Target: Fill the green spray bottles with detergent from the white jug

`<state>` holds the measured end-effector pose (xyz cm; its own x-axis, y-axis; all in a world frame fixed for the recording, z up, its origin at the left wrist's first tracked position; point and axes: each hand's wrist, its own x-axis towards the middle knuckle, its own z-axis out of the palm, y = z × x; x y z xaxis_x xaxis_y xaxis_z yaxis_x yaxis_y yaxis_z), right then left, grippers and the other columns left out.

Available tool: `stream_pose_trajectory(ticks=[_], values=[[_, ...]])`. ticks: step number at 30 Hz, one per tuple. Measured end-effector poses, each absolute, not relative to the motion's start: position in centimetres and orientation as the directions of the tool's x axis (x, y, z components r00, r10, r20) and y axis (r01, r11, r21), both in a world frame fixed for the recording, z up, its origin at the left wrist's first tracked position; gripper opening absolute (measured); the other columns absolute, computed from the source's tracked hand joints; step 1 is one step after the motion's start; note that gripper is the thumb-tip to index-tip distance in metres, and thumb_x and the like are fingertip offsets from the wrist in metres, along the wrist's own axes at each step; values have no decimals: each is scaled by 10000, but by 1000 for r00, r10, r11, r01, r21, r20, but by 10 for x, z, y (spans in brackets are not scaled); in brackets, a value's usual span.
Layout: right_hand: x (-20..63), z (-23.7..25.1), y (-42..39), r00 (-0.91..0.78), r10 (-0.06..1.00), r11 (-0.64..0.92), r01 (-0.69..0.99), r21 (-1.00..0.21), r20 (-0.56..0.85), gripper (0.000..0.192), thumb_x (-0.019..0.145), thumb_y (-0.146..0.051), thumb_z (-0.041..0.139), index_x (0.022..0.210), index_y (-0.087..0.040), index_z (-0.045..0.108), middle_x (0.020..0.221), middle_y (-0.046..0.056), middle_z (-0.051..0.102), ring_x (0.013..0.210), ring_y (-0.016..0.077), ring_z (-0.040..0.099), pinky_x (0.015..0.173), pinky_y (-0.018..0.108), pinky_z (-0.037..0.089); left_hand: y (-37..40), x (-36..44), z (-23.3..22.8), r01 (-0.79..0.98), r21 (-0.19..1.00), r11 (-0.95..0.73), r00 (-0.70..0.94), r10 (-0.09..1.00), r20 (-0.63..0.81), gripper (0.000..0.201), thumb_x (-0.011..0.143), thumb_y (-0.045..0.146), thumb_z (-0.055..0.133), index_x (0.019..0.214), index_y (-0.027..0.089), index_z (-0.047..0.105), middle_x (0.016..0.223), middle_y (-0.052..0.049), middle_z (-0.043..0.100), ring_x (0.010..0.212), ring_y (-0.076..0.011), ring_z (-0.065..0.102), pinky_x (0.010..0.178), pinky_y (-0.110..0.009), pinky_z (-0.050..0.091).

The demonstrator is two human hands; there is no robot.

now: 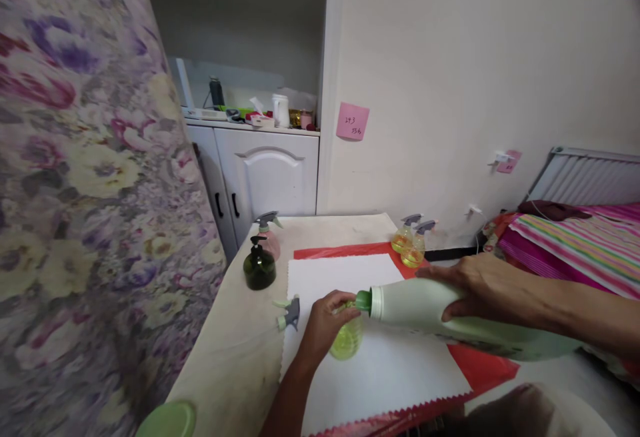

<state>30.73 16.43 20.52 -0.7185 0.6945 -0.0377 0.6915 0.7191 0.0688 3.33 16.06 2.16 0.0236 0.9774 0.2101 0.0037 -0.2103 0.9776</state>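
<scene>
My right hand is wrapped round a large pale green jug, tipped nearly flat with its green spout pointing left. That spout meets the mouth of a small clear spray bottle holding yellow-green liquid. Around the bottle's neck the fingers of my left hand are closed, steadying it on the white sheet. To the left lies a grey and pale green spray trigger head, off any bottle. Whether liquid is flowing is hidden at the spout.
A dark green pump bottle and a pink spray bottle stand at the table's left. Two spray bottles with yellow liquid stand at the back right. A green lid sits at the near left. Floral curtain hangs left.
</scene>
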Motion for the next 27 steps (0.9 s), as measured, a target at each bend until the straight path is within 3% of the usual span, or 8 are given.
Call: stream_pose_trajectory(ticks=[4,27], values=[[306,206,163,-731,682,730,680,70,-12,482,770,-309,708,1234,-272,586,745,27,746,640,207,705,529,252,448,161,32,20,4,977,-211,29,977,211,167,688,222,721,852,191,735,893,-49,718,892,-220,644,827,-308,465],[304,207,161,-723,691,720,684,114,-24,488,770,-306,712,1240,-294,583,775,28,758,705,241,731,559,262,472,160,33,20,-5,980,-197,19,980,197,170,675,219,726,842,189,734,891,-47,715,897,-220,643,830,-305,463]])
